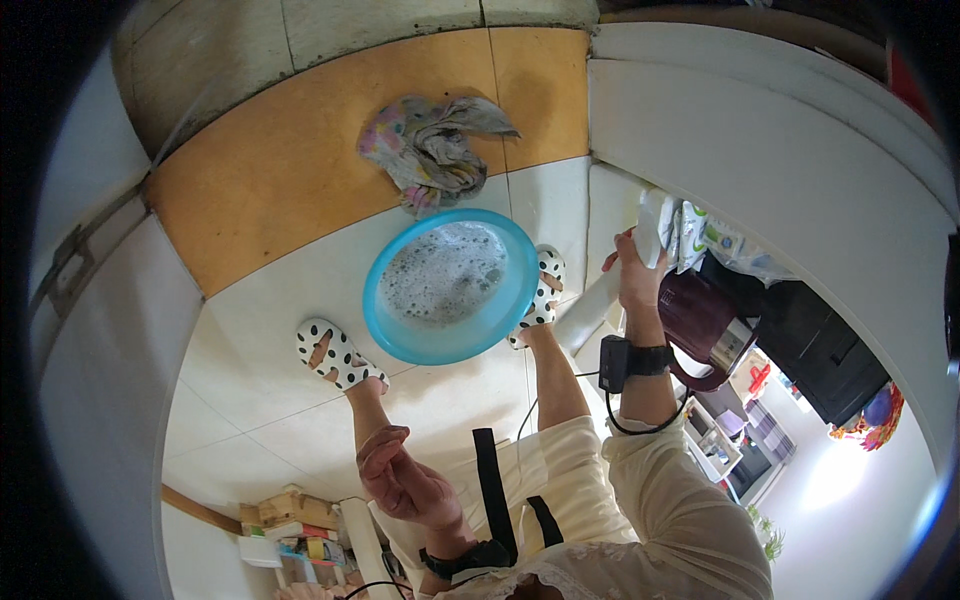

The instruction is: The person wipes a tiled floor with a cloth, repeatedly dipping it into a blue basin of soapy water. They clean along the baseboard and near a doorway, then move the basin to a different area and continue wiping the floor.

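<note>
A blue plastic basin point(452, 352) of sudsy water point(446, 277) stands on the white tiled floor before me, between my feet. Just beyond it a crumpled, patterned grey cloth point(442, 150) lies mostly on the orange tile strip. My right hand point(639, 274) reaches to the right, its fingers around a white object point(651, 229) whose kind I cannot make out. Beside that hand are plastic packets point(691, 234) and a dark red electric kettle point(694, 315). My left hand point(405, 484) hovers above my lap, fingers loosely curled, with nothing visible in it.
A white panel point(750, 135) runs along the right, above the kettle and a black box-like item point(832, 360). White polka-dot slippers point(337, 352) are on my feet by the basin. Another white panel point(112, 375) stands at left. Wooden boxes point(296, 510) sit behind, lower left.
</note>
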The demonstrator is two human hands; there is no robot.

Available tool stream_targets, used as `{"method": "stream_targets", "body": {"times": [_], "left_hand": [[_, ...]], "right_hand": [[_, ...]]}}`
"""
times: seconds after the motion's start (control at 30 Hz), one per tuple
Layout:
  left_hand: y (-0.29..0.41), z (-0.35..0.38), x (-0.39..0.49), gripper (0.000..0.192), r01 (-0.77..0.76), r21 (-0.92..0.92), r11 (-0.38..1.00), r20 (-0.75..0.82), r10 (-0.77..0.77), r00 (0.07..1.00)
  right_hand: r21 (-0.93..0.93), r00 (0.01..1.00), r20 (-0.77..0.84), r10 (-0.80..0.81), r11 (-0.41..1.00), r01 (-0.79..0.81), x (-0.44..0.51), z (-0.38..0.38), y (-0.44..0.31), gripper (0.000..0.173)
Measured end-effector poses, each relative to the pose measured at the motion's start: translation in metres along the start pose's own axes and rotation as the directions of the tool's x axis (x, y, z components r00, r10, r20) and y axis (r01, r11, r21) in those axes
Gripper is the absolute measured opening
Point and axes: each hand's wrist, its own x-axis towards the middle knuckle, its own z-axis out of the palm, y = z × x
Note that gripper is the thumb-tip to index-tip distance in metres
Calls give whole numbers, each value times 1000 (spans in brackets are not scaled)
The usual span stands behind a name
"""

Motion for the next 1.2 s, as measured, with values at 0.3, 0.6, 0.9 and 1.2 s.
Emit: {"method": "stream_targets", "body": {"times": [0.3, 0.6, 0.9, 1.2], "left_hand": [[-3, 4, -3, 15, -74, 75, 994, 83, 68, 994], [-6, 11, -8, 14, -68, 89, 994, 132, 56, 990], [-3, 20, -10, 14, -76, 101, 992, 142, 62, 988], [-3, 23, -13, 14, -58, 36, 998, 140, 53, 989]], "right_hand": [[-140, 981, 168, 100, 987, -76, -4, -41, 28, 11], [-149, 935, 338, -104, 975, 163, -8, -82, 90, 33], [-280, 957, 68, -283, 915, 291, -34, -120, 174, 60], [111, 961, 42, 273, 955, -276, -75, -140, 207, 54]]}}
